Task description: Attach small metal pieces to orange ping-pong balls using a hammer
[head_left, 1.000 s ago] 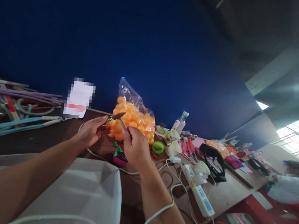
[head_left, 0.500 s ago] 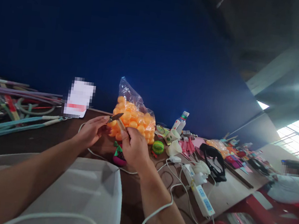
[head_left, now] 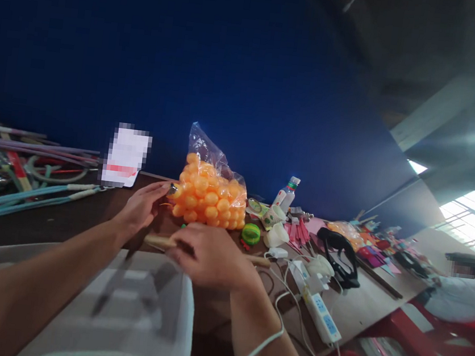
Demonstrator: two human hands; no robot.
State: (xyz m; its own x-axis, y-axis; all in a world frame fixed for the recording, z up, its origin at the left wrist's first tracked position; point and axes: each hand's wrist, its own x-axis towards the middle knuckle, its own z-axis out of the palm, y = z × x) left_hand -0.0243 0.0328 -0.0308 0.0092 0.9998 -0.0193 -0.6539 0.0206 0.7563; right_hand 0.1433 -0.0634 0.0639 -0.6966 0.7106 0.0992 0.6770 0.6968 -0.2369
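My left hand (head_left: 144,206) has its fingers pinched together at a small yellow-and-dark shiny thing (head_left: 173,189), whose kind I cannot make out. That thing overlaps the left edge of a clear plastic bag of orange balls (head_left: 213,198). My right hand (head_left: 215,258) is wrapped round a light wooden stick (head_left: 157,241), held almost level in front of the bag. The stick's other end shows to the right of the hand. Below both hands is a large white bin (head_left: 186,309), and a blurred dark streak (head_left: 111,283) crosses it.
Right of the bag lie a green striped ball (head_left: 250,234), a white bottle (head_left: 287,194), white cups (head_left: 276,235), a black strap (head_left: 342,258) and a power strip (head_left: 324,319) with loose cables. Coloured rods (head_left: 29,200) lie left. A person (head_left: 461,298) sits far right.
My right hand has moved down and towards me, turning the stick level. My left hand has shifted slightly left, and the dark pointed piece no longer shows at its fingertips.
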